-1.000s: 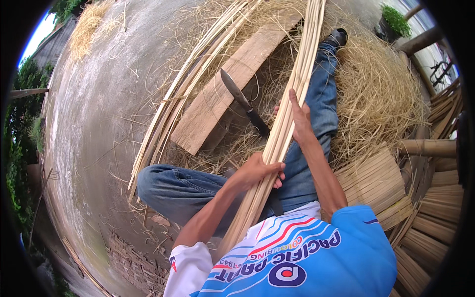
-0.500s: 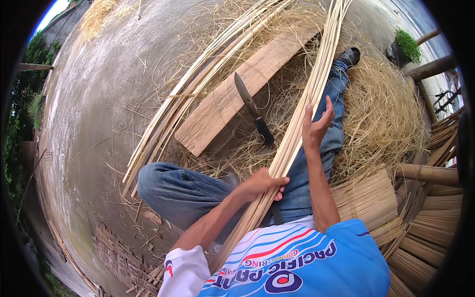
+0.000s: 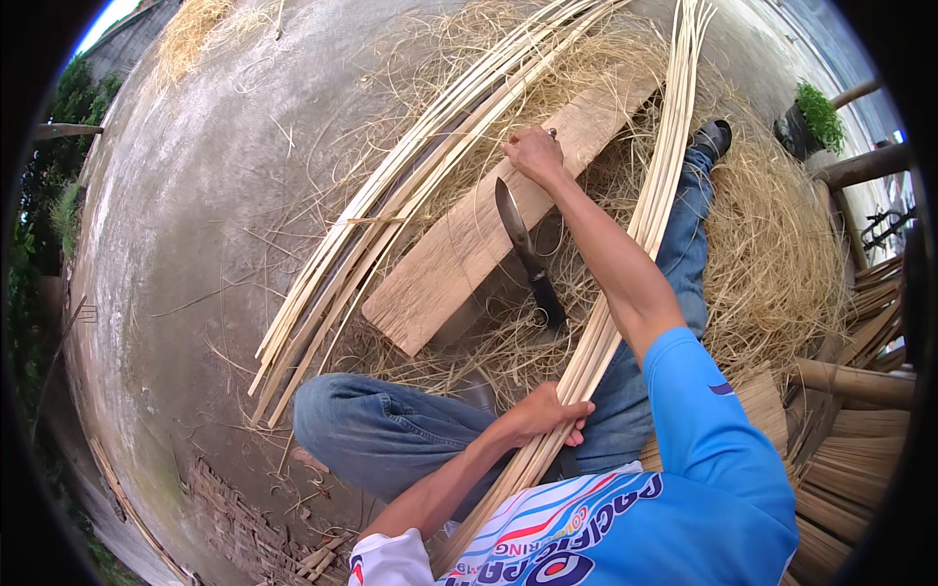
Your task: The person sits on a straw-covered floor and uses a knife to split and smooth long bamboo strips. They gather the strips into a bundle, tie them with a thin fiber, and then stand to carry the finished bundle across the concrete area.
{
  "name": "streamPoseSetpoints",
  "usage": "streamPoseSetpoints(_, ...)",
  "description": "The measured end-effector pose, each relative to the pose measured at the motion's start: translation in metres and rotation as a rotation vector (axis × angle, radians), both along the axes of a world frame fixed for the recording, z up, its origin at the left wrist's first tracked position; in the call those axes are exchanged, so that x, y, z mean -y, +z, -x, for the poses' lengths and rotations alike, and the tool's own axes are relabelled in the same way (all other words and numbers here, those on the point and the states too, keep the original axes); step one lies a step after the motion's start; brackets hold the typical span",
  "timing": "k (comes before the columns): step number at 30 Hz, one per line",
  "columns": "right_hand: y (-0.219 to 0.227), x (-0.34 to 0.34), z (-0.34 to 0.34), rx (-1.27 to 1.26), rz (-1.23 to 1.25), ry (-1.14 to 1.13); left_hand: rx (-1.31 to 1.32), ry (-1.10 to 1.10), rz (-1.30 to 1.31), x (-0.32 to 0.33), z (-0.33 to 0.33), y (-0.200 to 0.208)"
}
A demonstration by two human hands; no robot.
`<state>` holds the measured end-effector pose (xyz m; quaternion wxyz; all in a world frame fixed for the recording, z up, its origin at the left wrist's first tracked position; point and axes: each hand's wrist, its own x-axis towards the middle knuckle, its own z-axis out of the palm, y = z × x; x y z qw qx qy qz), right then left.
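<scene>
My left hand (image 3: 549, 414) is closed around a bundle of long pale bamboo strips (image 3: 655, 195) that slants across my lap and along my outstretched leg. My right arm reaches over this bundle. Above the far half of a wooden plank (image 3: 459, 244), my right hand (image 3: 534, 154) has its fingers curled in; whatever they pinch, if anything, is too small to make out. A knife (image 3: 523, 239) with a dark handle leans against the plank's near side, blade upward. Beyond the plank lies a second spread of bamboo strips (image 3: 349, 220), close to my right fingertips.
Heaped thin shavings (image 3: 772, 254) cover the ground on the right and around the plank. Bundled slats (image 3: 850, 449) and a bamboo pole (image 3: 855, 379) stand at the right edge. A woven piece (image 3: 230, 508) lies at lower left on the concrete floor (image 3: 186, 195). A potted plant (image 3: 819, 117) is at far right.
My right hand has left its place beside the held bundle and swung up and left over the plank, its fingers now curled. My left hand keeps its grip. The whole view has shifted slightly.
</scene>
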<state>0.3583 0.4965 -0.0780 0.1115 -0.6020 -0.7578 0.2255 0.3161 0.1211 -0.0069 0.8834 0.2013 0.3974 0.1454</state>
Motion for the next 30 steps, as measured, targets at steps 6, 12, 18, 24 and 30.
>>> streamPoseSetpoints(6, -0.021, -0.007, 0.043, 0.323, 0.028, 0.039, 0.017, 0.019, 0.029, 0.0, 0.006, -0.009)
streamPoseSetpoints(12, 0.008, -0.049, 0.037, -0.537, 0.201, -0.183, 0.045, 0.01, 0.023, 0.002, 0.006, -0.013)
streamPoseSetpoints(18, 0.146, -0.044, 0.047, -1.285, -0.032, -0.142, 0.037, 0.005, 0.019, 0.001, 0.008, -0.012)
streamPoseSetpoints(24, 0.163, -0.003, 0.04, -0.007, 0.276, 0.562, 0.045, -0.002, -0.044, -0.003, 0.009, -0.009)
streamPoseSetpoints(30, 0.166, 0.026, 0.024, 0.159, -0.009, 0.538, 0.006, -0.034, -0.072, 0.0, 0.003, -0.005)
